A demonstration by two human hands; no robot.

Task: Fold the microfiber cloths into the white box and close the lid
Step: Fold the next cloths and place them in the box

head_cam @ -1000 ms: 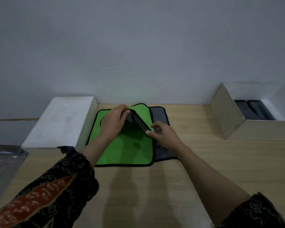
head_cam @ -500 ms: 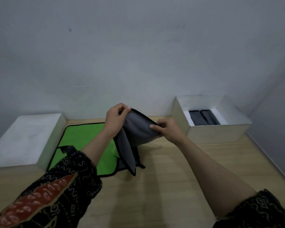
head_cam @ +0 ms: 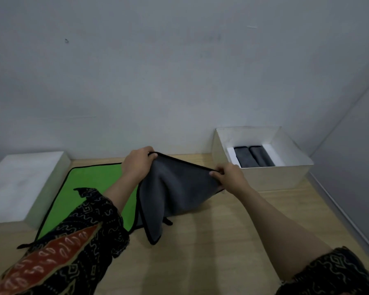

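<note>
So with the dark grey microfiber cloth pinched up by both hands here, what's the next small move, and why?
Probably bring the two held corners together to fold it in half. The left hand and right hand pinch the top edge of the dark grey microfiber cloth, which hangs unfolded, while the open white cardboard box already holds two folded grey cloths.

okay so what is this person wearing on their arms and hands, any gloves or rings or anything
Both hands are bare: no gloves, and no rings or watch can be seen on the left hand or the right hand. The forearms are uncovered. Each arm has a dark batik-style sleeve pushed up near the elbow, black with fine pale squiggle and diamond patterns. The left sleeve also carries a broad rust-red band with pale oval motifs; the right sleeve shows only the dark pattern.
</note>
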